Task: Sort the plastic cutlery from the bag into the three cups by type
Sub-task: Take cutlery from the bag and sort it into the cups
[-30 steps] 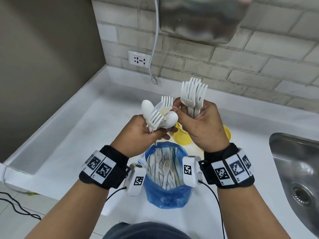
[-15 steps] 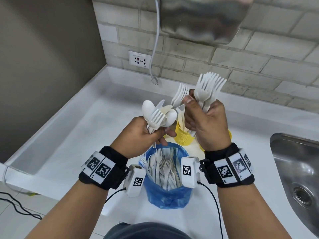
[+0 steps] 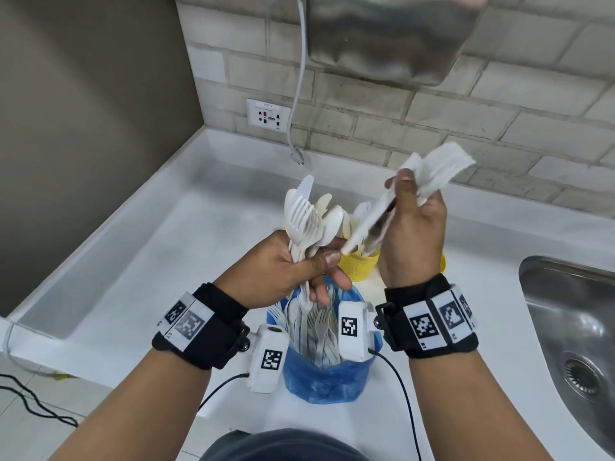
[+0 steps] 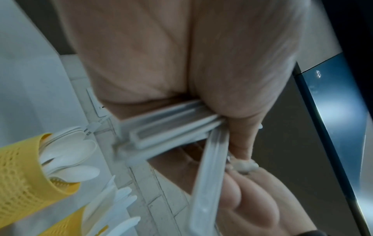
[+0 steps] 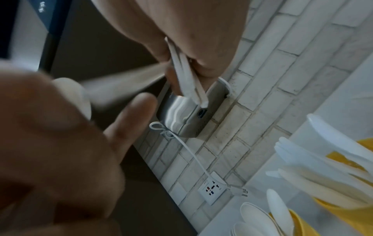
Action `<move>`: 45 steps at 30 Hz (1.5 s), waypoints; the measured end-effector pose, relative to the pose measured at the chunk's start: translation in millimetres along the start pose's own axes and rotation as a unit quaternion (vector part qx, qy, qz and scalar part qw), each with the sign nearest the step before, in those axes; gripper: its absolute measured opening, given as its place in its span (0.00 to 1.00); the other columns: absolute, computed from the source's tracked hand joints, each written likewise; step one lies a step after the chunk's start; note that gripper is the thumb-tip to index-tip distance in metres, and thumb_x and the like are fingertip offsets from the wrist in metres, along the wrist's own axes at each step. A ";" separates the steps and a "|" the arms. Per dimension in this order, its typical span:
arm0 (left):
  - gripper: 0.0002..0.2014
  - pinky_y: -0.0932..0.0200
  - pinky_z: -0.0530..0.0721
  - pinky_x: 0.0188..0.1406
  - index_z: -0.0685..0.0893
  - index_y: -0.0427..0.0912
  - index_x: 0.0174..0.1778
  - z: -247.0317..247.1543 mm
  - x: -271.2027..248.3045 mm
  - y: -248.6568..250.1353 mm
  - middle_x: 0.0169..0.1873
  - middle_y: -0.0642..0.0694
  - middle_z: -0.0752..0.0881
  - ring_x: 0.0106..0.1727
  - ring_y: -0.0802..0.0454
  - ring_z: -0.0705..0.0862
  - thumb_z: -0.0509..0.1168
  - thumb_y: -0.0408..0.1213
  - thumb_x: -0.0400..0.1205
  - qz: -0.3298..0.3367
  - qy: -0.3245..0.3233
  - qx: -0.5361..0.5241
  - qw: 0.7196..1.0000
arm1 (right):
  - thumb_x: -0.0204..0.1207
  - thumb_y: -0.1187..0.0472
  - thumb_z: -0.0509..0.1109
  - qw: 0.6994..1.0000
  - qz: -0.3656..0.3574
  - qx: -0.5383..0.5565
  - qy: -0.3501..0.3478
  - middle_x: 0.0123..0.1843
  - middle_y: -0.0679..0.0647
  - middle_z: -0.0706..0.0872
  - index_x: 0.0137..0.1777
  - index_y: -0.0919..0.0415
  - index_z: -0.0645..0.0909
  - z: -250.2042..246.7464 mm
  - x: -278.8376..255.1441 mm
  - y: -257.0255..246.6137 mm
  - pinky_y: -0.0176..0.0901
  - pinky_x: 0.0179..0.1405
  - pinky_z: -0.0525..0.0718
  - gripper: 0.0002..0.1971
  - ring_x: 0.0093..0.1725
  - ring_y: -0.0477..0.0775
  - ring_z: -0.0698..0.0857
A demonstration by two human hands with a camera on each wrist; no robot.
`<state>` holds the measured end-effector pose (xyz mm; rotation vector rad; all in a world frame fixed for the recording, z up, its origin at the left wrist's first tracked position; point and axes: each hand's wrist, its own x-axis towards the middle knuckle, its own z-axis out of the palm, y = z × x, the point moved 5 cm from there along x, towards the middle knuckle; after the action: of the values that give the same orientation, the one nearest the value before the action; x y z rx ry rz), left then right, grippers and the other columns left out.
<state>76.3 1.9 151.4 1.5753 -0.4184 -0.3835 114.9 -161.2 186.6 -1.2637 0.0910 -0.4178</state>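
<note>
My left hand grips a mixed bunch of white cutlery: forks, spoons and a knife, heads up; their handles cross my palm in the left wrist view. My right hand holds a bundle of white forks, tilted to the upper right and blurred, with one more fork's handle pinched under the thumb. The blue bag stands below my wrists with several pieces inside. Behind my hands are yellow cups; spoons and knives stand in them.
A steel sink lies at the right. The white counter ends in a raised rim at the left. On the brick wall hang a metal dispenser, a loose white cord and a socket.
My right hand has pulled a fork out of the left hand's bunch and swung up and to the right with its fork bundle. The left hand dropped slightly toward the bag.
</note>
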 end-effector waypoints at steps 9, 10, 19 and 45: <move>0.14 0.55 0.89 0.35 0.86 0.40 0.64 -4.6 1.7 -3.9 0.42 0.38 0.93 0.33 0.44 0.91 0.62 0.39 0.88 0.014 0.021 -0.043 0.999 | 0.93 0.55 0.59 0.991 -0.027 0.109 0.072 0.45 0.63 0.90 0.68 0.66 0.69 -18.1 3.7 -5.0 0.52 0.27 0.86 0.14 0.20 0.59 0.82; 0.13 0.55 0.89 0.35 0.87 0.40 0.64 -5.1 2.6 -5.0 0.41 0.38 0.93 0.33 0.45 0.91 0.62 0.39 0.88 0.016 0.025 -0.050 0.998 | 0.93 0.56 0.59 0.991 -0.040 0.107 0.076 0.42 0.63 0.90 0.67 0.65 0.69 -17.6 2.6 -6.3 0.52 0.27 0.86 0.13 0.21 0.59 0.83; 0.13 0.54 0.88 0.44 0.87 0.38 0.62 -13.2 4.4 -3.0 0.36 0.40 0.88 0.39 0.46 0.89 0.62 0.38 0.88 0.058 0.081 -0.048 0.994 | 0.84 0.62 0.72 0.992 -0.063 0.107 0.004 0.33 0.55 0.70 0.70 0.66 0.71 -7.4 -4.1 -11.9 0.37 0.20 0.69 0.19 0.19 0.50 0.65; 0.11 0.62 0.81 0.31 0.82 0.60 0.40 -16.1 3.5 5.4 0.24 0.52 0.81 0.27 0.54 0.79 0.65 0.44 0.89 0.066 0.180 0.101 0.976 | 0.78 0.74 0.77 0.980 -0.106 -0.076 -0.152 0.39 0.41 0.93 0.54 0.70 0.90 25.0 -44.7 3.7 0.28 0.39 0.85 0.06 0.40 0.37 0.91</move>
<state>87.0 14.0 157.5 1.7612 -0.2845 0.0517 82.0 -121.9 183.7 -1.4815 -0.2790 -0.4012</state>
